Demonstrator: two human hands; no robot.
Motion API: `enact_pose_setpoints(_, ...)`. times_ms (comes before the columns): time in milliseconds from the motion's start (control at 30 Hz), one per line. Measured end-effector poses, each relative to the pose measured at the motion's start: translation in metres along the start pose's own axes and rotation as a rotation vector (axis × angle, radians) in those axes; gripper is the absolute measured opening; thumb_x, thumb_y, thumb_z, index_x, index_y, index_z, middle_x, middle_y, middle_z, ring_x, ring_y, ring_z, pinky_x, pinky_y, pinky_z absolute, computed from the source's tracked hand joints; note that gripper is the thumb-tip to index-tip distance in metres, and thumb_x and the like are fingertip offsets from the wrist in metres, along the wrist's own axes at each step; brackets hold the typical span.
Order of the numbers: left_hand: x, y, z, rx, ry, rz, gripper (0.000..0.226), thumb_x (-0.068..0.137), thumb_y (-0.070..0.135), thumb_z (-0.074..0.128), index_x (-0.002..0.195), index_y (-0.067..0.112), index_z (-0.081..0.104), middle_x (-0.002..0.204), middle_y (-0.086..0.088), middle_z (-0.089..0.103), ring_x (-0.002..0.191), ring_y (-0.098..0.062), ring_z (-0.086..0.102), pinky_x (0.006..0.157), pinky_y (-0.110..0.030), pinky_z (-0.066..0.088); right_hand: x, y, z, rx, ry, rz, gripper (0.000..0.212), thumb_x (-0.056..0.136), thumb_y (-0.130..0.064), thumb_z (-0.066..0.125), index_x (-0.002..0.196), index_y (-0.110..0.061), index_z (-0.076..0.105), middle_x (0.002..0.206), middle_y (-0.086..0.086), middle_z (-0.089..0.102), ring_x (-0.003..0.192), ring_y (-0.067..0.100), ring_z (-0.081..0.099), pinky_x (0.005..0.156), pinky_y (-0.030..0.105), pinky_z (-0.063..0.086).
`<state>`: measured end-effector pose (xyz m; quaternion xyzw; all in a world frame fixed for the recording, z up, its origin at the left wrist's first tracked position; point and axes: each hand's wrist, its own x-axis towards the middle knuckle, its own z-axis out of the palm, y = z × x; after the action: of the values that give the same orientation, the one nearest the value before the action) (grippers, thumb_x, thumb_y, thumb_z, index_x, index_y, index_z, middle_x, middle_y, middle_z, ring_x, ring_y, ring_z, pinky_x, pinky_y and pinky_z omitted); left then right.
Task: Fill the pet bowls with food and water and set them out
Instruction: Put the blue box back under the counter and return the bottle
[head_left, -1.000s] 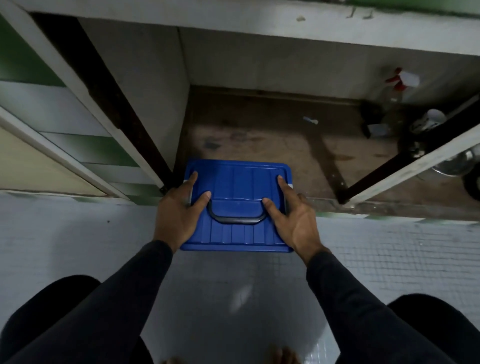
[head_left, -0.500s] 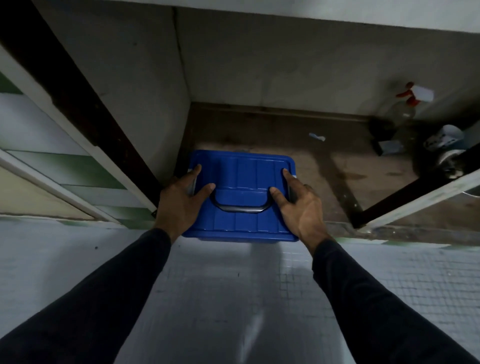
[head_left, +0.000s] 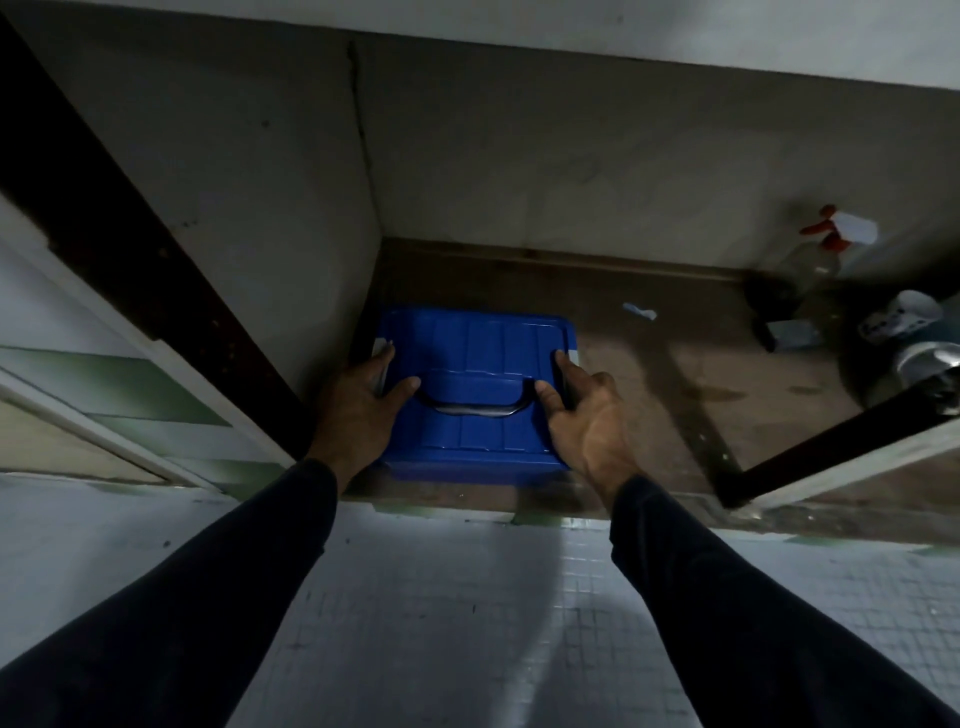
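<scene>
Both hands, left hand (head_left: 358, 410) & right hand (head_left: 587, 415), are clasping the sides of the blue lidded box (head_left: 475, 384) w/ thumbs on top, box sitting inside the open cabinet (head_left: 649, 374) at its left wall, and it's prob. risking snagging the front ledge or scraping that wall.

A brown cabinet floor (head_left: 649, 395) carries a blue bin (head_left: 475, 343) at left, a spray bottle (head_left: 815, 254) and cups (head_left: 898, 317) at right.
</scene>
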<state>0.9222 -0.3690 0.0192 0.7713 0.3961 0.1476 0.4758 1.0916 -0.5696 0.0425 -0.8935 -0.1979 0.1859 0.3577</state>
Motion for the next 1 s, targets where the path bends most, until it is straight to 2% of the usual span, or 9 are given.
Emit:
enact_pose_setpoints(100,0.009,-0.003,0.002,0.018,0.011,-0.001,0.067,0.095,0.035,0.071,0.153,0.016,0.046,0.161,-0.002,0.041,0.15,-0.019,0.036,0.124,-0.042,0.033,0.004,0.003,0.004,-0.011,-0.011,-0.016,0.06,0.101,-0.047,0.054,0.156,-0.031,0.035,0.13,0.006,0.043,0.112,0.02,0.048,0.109,0.035,0.042)
enact_pose_setpoints(267,0.017,-0.006,0.005,0.015,0.012,-0.039,0.066,0.095,0.032,0.072,0.154,0.018,0.045,0.16,-0.004,0.043,0.148,-0.021,0.04,0.122,-0.044,0.036,0.011,0.004,0.006,-0.074,-0.023,-0.044,0.06,0.103,-0.047,0.051,0.157,-0.028,0.034,0.121,0.003,0.042,0.103,0.016,0.047,0.092,0.024,0.036)
enact_pose_setpoints(500,0.031,-0.008,0.004,0.04,0.019,-0.026,0.063,0.096,0.033,0.071,0.152,0.016,0.048,0.157,-0.007,0.048,0.145,-0.023,0.045,0.12,-0.045,0.038,0.022,0.001,0.01,-0.063,-0.037,-0.031,0.057,0.101,-0.05,0.051,0.152,-0.029,0.041,0.122,0.007,0.045,0.106,0.022,0.054,0.101,0.038,0.049)
enact_pose_setpoints(633,0.027,-0.003,0.003,0.089,0.026,-0.013,0.061,0.098,0.034,0.068,0.153,0.016,0.047,0.157,-0.005,0.047,0.145,-0.022,0.044,0.121,-0.04,0.037,0.023,-0.001,0.008,-0.125,-0.07,-0.06,0.057,0.103,-0.048,0.05,0.155,-0.03,0.035,0.124,0.006,0.044,0.093,0.012,0.05,0.086,0.026,0.044)
enact_pose_setpoints(700,0.024,0.0,0.005,0.148,0.028,-0.017,0.059,0.101,0.038,0.062,0.154,0.02,0.046,0.159,-0.005,0.045,0.146,-0.023,0.043,0.12,-0.038,0.036,0.023,-0.001,0.007,-0.142,-0.082,-0.072,0.058,0.104,-0.044,0.049,0.157,-0.028,0.031,0.127,0.006,0.042,0.092,0.01,0.048,0.083,0.022,0.039)
enact_pose_setpoints(800,0.019,0.004,0.008,0.197,0.02,-0.018,0.056,0.103,0.04,0.056,0.155,0.022,0.044,0.16,-0.007,0.043,0.146,-0.025,0.042,0.119,-0.037,0.036,0.022,-0.001,0.009,-0.067,-0.074,-0.077,0.054,0.104,-0.036,0.052,0.155,-0.022,0.037,0.13,0.006,0.044,0.103,0.013,0.056,0.086,0.018,0.044)
enact_pose_setpoints(867,0.014,0.008,0.007,0.233,0.012,-0.012,0.056,0.105,0.04,0.053,0.157,0.023,0.041,0.162,-0.009,0.04,0.147,-0.027,0.04,0.119,-0.037,0.035,0.019,-0.005,0.009,0.03,-0.075,-0.028,0.052,0.105,-0.034,0.053,0.151,-0.017,0.039,0.121,0.001,0.053,0.097,0.003,0.061,0.079,0.011,0.048)
enact_pose_setpoints(933,0.006,0.012,0.006,0.314,0.006,0.006,0.057,0.106,0.041,0.051,0.159,0.022,0.037,0.166,-0.011,0.031,0.151,-0.029,0.032,0.121,-0.038,0.03,0.015,-0.005,0.009,-0.08,-0.064,-0.065,0.058,0.104,-0.04,0.051,0.156,-0.019,0.034,0.139,0.007,0.047,0.114,0.011,0.056,0.091,0.016,0.046)
enact_pose_setpoints(1000,-0.003,0.016,0.003,0.426,-0.013,0.035,0.061,0.106,0.043,0.049,0.161,0.022,0.032,0.171,-0.01,0.016,0.156,-0.029,0.018,0.125,-0.039,0.022,0.009,-0.005,0.006,-0.191,-0.127,-0.083,0.068,0.103,-0.047,0.05,0.161,-0.023,0.024,0.162,0.01,0.02,0.141,0.024,0.037,0.114,0.025,0.033)
